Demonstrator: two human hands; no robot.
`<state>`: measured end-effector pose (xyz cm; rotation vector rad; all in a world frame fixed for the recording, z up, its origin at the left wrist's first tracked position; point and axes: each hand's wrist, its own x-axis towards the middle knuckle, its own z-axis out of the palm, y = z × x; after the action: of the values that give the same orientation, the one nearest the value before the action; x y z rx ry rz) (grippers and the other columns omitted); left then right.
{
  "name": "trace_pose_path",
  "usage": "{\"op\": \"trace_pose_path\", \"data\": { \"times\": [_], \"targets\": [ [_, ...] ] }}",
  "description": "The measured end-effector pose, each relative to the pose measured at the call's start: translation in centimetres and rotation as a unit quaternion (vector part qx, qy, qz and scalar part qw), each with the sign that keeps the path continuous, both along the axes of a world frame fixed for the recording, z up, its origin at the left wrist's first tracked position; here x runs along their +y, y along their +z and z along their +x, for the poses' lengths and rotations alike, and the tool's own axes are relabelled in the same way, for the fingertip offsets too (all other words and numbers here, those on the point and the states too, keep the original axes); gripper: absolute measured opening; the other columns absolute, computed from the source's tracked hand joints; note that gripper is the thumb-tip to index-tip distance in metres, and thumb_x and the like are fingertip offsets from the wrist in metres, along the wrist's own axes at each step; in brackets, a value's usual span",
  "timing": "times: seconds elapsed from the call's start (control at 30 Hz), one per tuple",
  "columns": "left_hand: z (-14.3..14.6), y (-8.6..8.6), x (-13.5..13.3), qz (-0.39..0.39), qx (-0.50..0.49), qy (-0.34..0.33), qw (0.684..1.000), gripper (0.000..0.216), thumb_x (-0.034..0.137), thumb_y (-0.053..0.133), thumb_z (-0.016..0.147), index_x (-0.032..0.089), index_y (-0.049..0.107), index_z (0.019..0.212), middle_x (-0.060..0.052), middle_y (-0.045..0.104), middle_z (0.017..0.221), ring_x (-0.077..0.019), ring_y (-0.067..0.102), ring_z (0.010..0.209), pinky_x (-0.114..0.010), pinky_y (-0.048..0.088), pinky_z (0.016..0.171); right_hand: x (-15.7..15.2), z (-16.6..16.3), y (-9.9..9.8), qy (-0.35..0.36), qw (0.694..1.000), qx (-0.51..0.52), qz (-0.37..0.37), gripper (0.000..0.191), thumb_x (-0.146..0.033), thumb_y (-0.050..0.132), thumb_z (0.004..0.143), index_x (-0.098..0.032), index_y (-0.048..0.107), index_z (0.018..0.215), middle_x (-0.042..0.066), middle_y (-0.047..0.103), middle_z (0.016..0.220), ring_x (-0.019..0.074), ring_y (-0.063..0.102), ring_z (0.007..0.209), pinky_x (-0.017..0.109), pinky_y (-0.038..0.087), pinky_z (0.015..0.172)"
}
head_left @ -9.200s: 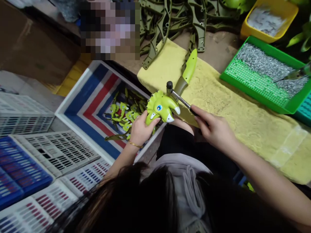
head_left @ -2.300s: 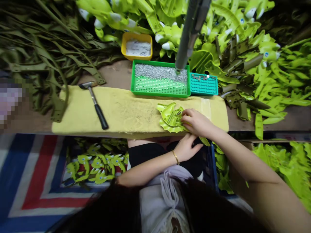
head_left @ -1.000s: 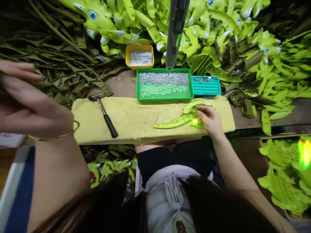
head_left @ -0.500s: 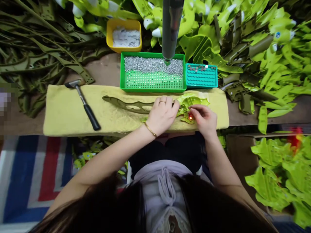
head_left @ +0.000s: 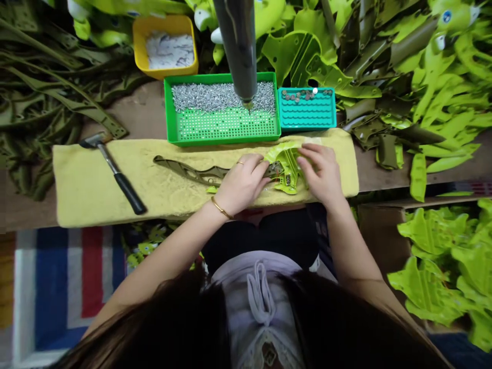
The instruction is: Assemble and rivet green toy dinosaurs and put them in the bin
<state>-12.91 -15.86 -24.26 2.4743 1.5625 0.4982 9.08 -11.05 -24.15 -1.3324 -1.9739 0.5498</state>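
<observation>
A lime-green plastic shell half (head_left: 294, 159) lies hollow side up on a yellow cloth. A long curved olive plastic piece (head_left: 188, 171) runs left from it, its right end set inside the shell. My left hand (head_left: 244, 182) is closed over the place where the two meet, fingers hiding part of both. At the shell's right edge, my right hand (head_left: 322, 171) grips the rim between thumb and fingers. Between the hands, a small electronic part (head_left: 288, 179) sits in the shell's lower portion, with reddish wire close by.
A hammer (head_left: 121, 179) rests on the cloth (head_left: 88, 189) at left. Behind are a green tray (head_left: 223, 139) of screws, a teal tray (head_left: 307, 125) with small round pieces and a yellow tub (head_left: 165, 72). A screwdriver (head_left: 240, 51) hangs overhead. Piles of plastic parts surround the bench.
My right hand has moved from the small electronic part up to the shell's right rim. The red light glowing there has gone dark. My left hand keeps its hold; the view has shifted.
</observation>
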Motion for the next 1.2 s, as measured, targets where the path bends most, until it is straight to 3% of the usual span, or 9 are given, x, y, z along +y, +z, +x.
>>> {"op": "trace_pose_path", "data": {
  "times": [0.17,0.4,0.53,0.67,0.73,0.83,0.97,1.07,1.2],
  "targets": [
    [0.2,1.3,-0.3,-0.046,0.072,0.044,0.995,0.044,0.043,0.041,0.096,0.021,0.057,0.131,-0.016,0.061,0.112,-0.0281,0.060,0.095,-0.044,0.046,0.082,-1.4,-1.5,-1.0,-0.042,0.999,-0.033,0.008,0.025,-0.035,0.056,0.088,-0.022,0.070,0.105,0.008,0.069,0.109,0.0226,0.057,0.108,0.044,0.045,0.099],
    [0.4,2.8,-1.8,-0.046,0.114,0.075,0.990,0.046,0.043,0.037,0.097,0.023,0.056,0.134,-0.017,0.058,0.115,-0.0289,0.058,0.096,-0.042,0.044,0.080,-1.7,-2.1,-1.1,-0.041,0.999,-0.013,-0.023,0.022,-0.032,0.055,0.087,-0.021,0.069,0.101,0.007,0.069,0.106,0.0215,0.057,0.104,0.042,0.043,0.097],
    [0.2,2.4,-2.1,-0.038,0.089,0.078,0.992,0.045,0.042,0.040,0.096,0.023,0.057,0.133,-0.018,0.059,0.113,-0.0294,0.056,0.096,-0.044,0.044,0.082,-1.9,-2.2,-1.4,-0.045,0.998,-0.035,-0.003,0.025,-0.031,0.055,0.088,-0.019,0.068,0.105,0.010,0.068,0.107,0.0228,0.056,0.105,0.041,0.043,0.095],
    [-0.6,1.2,-1.9,-0.016,0.060,0.063,0.996,0.044,0.042,0.042,0.096,0.022,0.058,0.132,-0.017,0.059,0.109,-0.0277,0.056,0.093,-0.042,0.045,0.080,-2.4,-2.4,-0.4,-0.041,0.994,-0.097,0.012,0.024,-0.033,0.054,0.090,-0.023,0.068,0.107,0.009,0.069,0.111,0.0236,0.058,0.107,0.045,0.039,0.097],
    [-1.0,0.7,-1.8,-0.008,0.049,0.058,0.997,0.044,0.042,0.042,0.095,0.022,0.059,0.131,-0.016,0.058,0.108,-0.0265,0.056,0.093,-0.041,0.046,0.080,-2.4,-2.5,0.2,-0.005,0.993,-0.118,0.026,0.024,-0.035,0.053,0.091,-0.026,0.067,0.109,0.006,0.069,0.115,0.0226,0.059,0.111,0.050,0.030,0.107],
    [-1.4,0.6,-1.9,-0.006,0.045,0.055,0.997,0.043,0.041,0.043,0.095,0.022,0.060,0.130,-0.015,0.057,0.107,-0.0259,0.056,0.094,-0.040,0.047,0.080,-1.9,-2.8,0.6,0.109,0.985,-0.128,0.027,0.025,-0.038,0.052,0.092,-0.031,0.066,0.112,0.001,0.068,0.121,0.0199,0.059,0.116,0.054,0.013,0.117],
    [-1.8,0.7,-2.1,-0.028,0.045,0.054,0.997,0.044,0.042,0.041,0.096,0.023,0.058,0.132,-0.016,0.055,0.111,-0.0265,0.054,0.096,-0.041,0.046,0.082,-1.1,-3.0,0.2,0.171,0.978,-0.118,0.012,0.025,-0.039,0.054,0.091,-0.030,0.068,0.110,0.001,0.070,0.115,0.0193,0.059,0.112,0.049,0.030,0.111],
    [-2.3,0.6,-1.7,-0.056,0.039,0.034,0.997,0.043,0.043,0.041,0.096,0.029,0.057,0.134,-0.015,0.054,0.114,-0.0274,0.053,0.100,-0.043,0.045,0.084,-0.8,-2.9,-0.2,0.166,0.980,-0.113,0.011,0.025,-0.041,0.058,0.088,-0.029,0.070,0.106,0.005,0.065,0.122,0.0221,0.055,0.116,0.046,0.040,0.103],
    [-3.1,0.9,-0.6,-0.067,0.031,0.003,0.997,0.040,0.044,0.046,0.094,0.032,0.059,0.131,-0.014,0.054,0.113,-0.0277,0.053,0.102,-0.045,0.045,0.086,-1.1,-3.0,-0.5,0.135,0.982,-0.130,0.020,0.023,-0.040,0.060,0.086,-0.029,0.071,0.103,0.007,0.061,0.128,0.0256,0.051,0.120,0.048,0.042,0.102]
  ]
}}
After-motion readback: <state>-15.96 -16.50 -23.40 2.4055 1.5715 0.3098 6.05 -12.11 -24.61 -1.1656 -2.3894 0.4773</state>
